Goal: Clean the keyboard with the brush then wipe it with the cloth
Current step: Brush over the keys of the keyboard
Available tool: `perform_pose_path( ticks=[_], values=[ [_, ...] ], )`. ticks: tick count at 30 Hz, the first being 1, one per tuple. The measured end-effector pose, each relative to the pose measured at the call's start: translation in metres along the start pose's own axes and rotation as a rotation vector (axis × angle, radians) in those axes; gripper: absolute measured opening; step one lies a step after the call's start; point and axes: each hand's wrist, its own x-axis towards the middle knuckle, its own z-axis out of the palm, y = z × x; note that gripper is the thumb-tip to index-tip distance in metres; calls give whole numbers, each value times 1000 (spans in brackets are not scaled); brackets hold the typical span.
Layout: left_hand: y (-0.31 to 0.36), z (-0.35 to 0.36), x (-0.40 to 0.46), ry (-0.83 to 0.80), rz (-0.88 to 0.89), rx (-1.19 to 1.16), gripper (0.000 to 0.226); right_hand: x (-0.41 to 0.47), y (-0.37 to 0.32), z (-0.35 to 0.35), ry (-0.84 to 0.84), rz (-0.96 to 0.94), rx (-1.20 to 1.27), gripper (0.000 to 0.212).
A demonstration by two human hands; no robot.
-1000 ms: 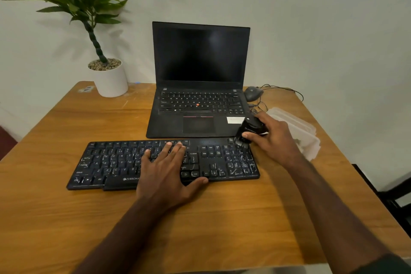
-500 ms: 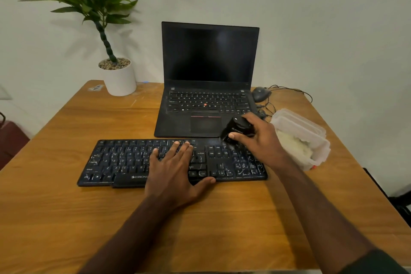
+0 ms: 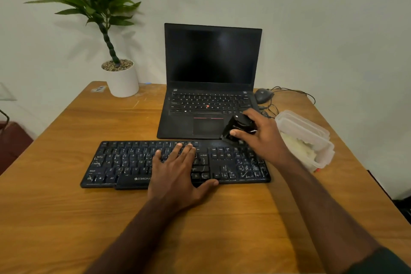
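Black and dusted with pale specks, the keyboard [image 3: 175, 163] lay flat on the wooden tabletop [image 3: 66, 218], its long axis running left to right across my view, the function row on the far side toward the laptop [image 3: 210, 87] and the space bar toward me. From the head camera, my left hand [image 3: 178, 176] rested palm down on the middle of the keys, fingers [image 3: 175, 151] straight and relaxed, the thumb lying along the near edge. My right hand [image 3: 264, 138] held the small black brush [image 3: 239, 128], thumb and fingers curled round its body, over the keyboard's far right corner beside the laptop's trackpad. The brush tilted down and to the left; whether its lower end touched the keys I could not tell. Just right of that hand stood a clear plastic container [image 3: 311, 131] with something white inside, possibly the cloth, though I could not be sure. Behind it a dark mouse [image 3: 263, 95] and its cable lay near the tabletop's far edge, and a potted plant [image 3: 120, 73] stood at the far left.
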Motion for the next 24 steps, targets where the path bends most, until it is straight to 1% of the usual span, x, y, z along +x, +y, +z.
perform_pose_path(
  ticks=[3, 5, 6, 10, 13, 15, 18, 22, 24],
  values=[
    [0, 1, 1, -3, -4, -2, 116, -3, -6, 1, -69, -3, 54, 31],
    [0, 1, 2, 0, -2, -4, 117, -4, -6, 6, -149, 4, 33, 33],
    [0, 2, 1, 0, 1, -2, 116, -4, -6, 10, -159, 3, 23, 33],
    [0, 1, 0, 5, -1, 1, 117, 1, -11, 28, -133, -38, 12, 33],
    [0, 2, 0, 19, -1, -17, 117, 7, -17, 30, -119, -48, 50, 30],
    [-1, 2, 1, 18, 1, -24, 116, 9, -19, 29, -138, -47, 86, 29],
    [-1, 2, 1, 6, 7, -12, 116, 6, -22, 34, -194, -52, 49, 33],
    [-1, 1, 0, 12, 5, -9, 115, 11, -21, 42, -135, -39, -24, 36],
    [0, 0, 0, 9, 4, -14, 115, 15, -22, 42, -116, -41, -6, 34]
  ],
)
